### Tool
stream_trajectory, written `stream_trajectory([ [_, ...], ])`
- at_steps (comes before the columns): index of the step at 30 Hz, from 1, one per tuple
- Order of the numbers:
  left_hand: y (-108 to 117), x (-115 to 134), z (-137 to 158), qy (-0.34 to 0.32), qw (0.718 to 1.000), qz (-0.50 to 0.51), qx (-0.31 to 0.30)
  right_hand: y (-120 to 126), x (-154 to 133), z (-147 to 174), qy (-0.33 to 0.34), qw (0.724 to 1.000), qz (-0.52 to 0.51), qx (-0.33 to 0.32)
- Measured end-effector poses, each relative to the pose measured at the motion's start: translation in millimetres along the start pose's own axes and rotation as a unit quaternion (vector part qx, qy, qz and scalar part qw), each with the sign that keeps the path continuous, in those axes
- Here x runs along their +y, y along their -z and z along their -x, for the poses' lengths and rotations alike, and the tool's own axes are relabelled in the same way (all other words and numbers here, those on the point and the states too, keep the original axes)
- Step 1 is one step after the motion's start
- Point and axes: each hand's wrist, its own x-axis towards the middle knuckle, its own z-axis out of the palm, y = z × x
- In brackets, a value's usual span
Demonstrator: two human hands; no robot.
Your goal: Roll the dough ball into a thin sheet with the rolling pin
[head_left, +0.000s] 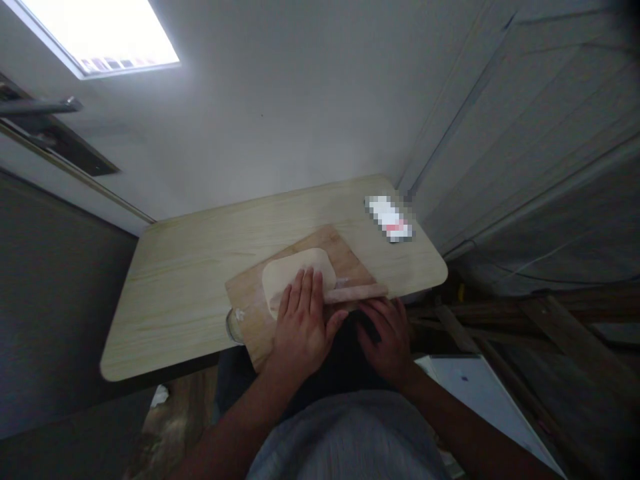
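– Cream dough [276,270] under the L hand [304,327], yes?
– Yep. L hand's open & flat, palm down, fingers together over the dough, thumb out. Sheet's thin, smooth, a rounded rectangle, lying on the wooden board [345,250].
– & the R hand [389,333]?
– Loosely curled by the R end of the rolling pin [356,293]: slim, straight, flour-dusted. Can't tell if it grips; fingertips are in shade.
– Pin's other end?
– Passes under L fingers, hard to make out past them.
– Board?
– Brown, set askew, floury smears; near edge partly hidden. Curved ring [231,327] juts out L, unclear what.
– Further out?
– Pale wood-grain table [185,267], rounded corners. Phone-shaped slab [389,219] at R, pixelated. Beyond: smooth whitish door [280,100], metal handle [45,107] cut off at L, window [110,30] blown out & cropped.
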Motion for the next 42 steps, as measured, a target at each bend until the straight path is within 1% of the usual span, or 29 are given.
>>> stream_trajectory([
  [2,-0.3,1.6,7.3,-0.008,1.0,-0.004,-0.003,-1.6,2.0,3.6,-0.005,1.0,-0.007,0.02],
  [3,-0.5,1.3,6.1,-0.009,1.0,-0.007,-0.004,-2.0,2.7,5.4,-0.007,1.0,-0.01,0.028],
  [5,-0.4,-1.5,-6.0,-0.009,1.0,-0.016,-0.006,-1.9,2.8,8.4,-0.009,0.999,-0.017,0.039],
  [7,0.0,-6.7,-27.9,-0.012,1.0,-0.025,-0.01,-0.9,1.3,9.6,-0.013,0.999,-0.026,0.044],
  [10,-0.7,-17.5,-68.8,-0.026,0.999,-0.035,-0.023,0.8,-1.8,8.1,-0.024,0.998,-0.037,0.046],
  [15,-10.9,-37.9,-134.0,-0.03,0.998,-0.024,-0.039,1.3,-3.3,4.4,-0.037,0.998,-0.035,0.042],
  [18,-18.5,-46.3,-161.8,-0.016,0.999,-0.018,-0.044,1.7,-4.8,4.5,-0.043,0.998,-0.023,0.026],
  [20,-20.8,-48.3,-169.7,-0.021,0.999,-0.017,-0.04,2.3,-7.8,3.9,-0.044,0.999,-0.016,0.015],
  [22,-19.6,-46.4,-166.4,-0.03,0.999,-0.013,-0.035,2.7,-12.4,1.5,-0.045,0.999,-0.014,0.014],
  [24,-15.6,-41.0,-152.1,-0.034,0.999,-0.005,-0.035,2.4,-18.3,-2.3,-0.045,0.999,-0.014,0.019],
  [28,-3.8,-24.7,-103.0,-0.052,0.998,0.003,-0.033,0.8,-31.8,-6.9,-0.043,0.999,-0.028,0.017],
  [31,3.7,-14.5,-66.0,-0.07,0.997,0.001,-0.028,0.6,-40.1,-1.6,-0.025,0.998,-0.056,-0.001],
  [34,7.5,-9.8,-45.5,-0.082,0.996,-0.002,-0.029,0.9,-43.3,7.3,-0.017,0.997,-0.07,-0.013],
  [35,7.7,-9.6,-44.3,-0.083,0.996,-0.003,-0.03,0.7,-43.1,9.5,-0.018,0.997,-0.07,-0.015],
  [37,6.2,-10.7,-50.9,-0.08,0.996,-0.005,-0.031,-0.3,-41.5,11.1,-0.022,0.997,-0.066,-0.015],
  [39,2.6,-13.8,-67.9,-0.073,0.997,-0.009,-0.035,-2.0,-39.8,9.2,-0.021,0.998,-0.06,-0.016],
  [42,-5.0,-20.8,-103.4,-0.07,0.997,-0.013,-0.042,-5.4,-39.0,3.0,-0.021,0.998,-0.047,-0.02],
])
